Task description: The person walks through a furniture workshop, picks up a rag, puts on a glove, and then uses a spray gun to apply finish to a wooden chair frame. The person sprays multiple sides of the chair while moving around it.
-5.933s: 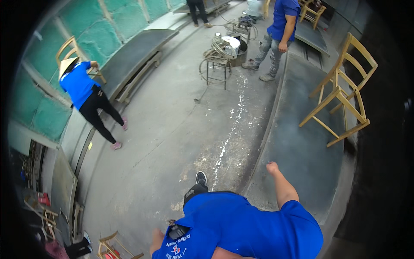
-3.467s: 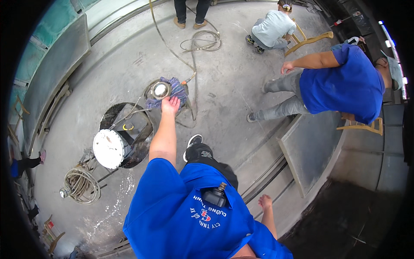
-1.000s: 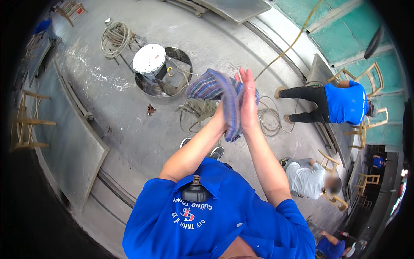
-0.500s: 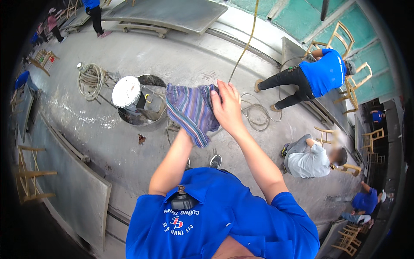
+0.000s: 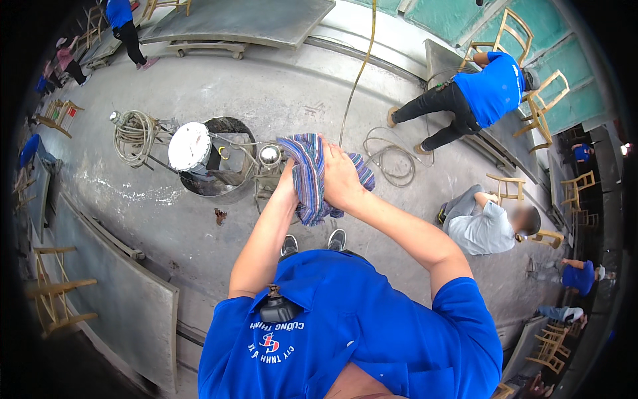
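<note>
A purple and blue striped cloth [image 5: 309,179] is bunched between my two hands in front of my chest. My right hand [image 5: 343,178] presses over it from the right, fingers closed on the folds, and some fabric pokes out past its far side. On the left, my left hand [image 5: 287,183] grips the cloth from beneath; its fingers are mostly hidden by the fabric. Just beyond the left hand stands a shiny rounded metal part [image 5: 270,155] on some equipment.
Left of my hands, a white-lidded bucket [image 5: 190,147] sits in a round dark tub [image 5: 226,193], beside a coiled hose [image 5: 135,137]. More hose [image 5: 392,159] loops on the floor. Co-workers [image 5: 488,90] handle wooden chairs at right. A grey table [image 5: 119,279] stands at left.
The cloth, spread over my left hand before, is now gathered and folded between both hands. My right hand has moved lower and closed on it. The shiny metal part has come into sight.
</note>
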Action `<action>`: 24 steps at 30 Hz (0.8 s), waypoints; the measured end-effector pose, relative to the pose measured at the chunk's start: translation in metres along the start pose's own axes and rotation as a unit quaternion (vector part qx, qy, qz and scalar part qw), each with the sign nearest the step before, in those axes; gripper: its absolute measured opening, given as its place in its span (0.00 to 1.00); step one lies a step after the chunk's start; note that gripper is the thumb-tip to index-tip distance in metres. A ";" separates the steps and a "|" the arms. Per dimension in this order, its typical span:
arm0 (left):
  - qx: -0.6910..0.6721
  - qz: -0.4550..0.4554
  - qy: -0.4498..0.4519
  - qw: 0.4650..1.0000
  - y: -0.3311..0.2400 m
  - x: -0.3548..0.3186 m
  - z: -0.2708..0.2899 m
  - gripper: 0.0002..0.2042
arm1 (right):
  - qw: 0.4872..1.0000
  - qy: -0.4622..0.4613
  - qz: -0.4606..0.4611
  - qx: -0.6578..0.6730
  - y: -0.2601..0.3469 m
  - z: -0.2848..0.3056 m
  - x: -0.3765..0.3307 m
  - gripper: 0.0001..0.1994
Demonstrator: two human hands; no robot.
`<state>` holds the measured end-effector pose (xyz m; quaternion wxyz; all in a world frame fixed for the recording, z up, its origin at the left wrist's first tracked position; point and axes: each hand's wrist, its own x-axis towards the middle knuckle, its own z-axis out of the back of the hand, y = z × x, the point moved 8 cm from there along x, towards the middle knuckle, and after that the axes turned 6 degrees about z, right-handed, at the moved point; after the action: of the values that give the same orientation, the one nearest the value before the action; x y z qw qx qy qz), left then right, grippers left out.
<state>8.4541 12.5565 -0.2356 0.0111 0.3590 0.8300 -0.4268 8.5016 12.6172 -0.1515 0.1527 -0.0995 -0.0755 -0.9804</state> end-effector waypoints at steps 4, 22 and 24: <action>-0.062 0.015 0.059 0.996 0.002 0.007 0.001 0.15 | 0.998 0.014 0.057 -0.011 0.001 -0.001 -0.006 0.27; -0.104 -0.138 0.078 0.982 -0.008 -0.015 -0.061 0.18 | 0.487 -0.243 -0.304 0.782 -0.028 0.042 0.028 0.20; -0.090 -0.145 0.067 0.983 -0.007 -0.016 -0.062 0.18 | 0.413 -0.318 -0.107 0.847 -0.023 0.067 0.046 0.19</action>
<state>8.4798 12.5889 -0.1854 -0.0744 0.2603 0.9072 -0.3219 8.4624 12.6379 -0.0796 0.0178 -0.2158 -0.9205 -0.3254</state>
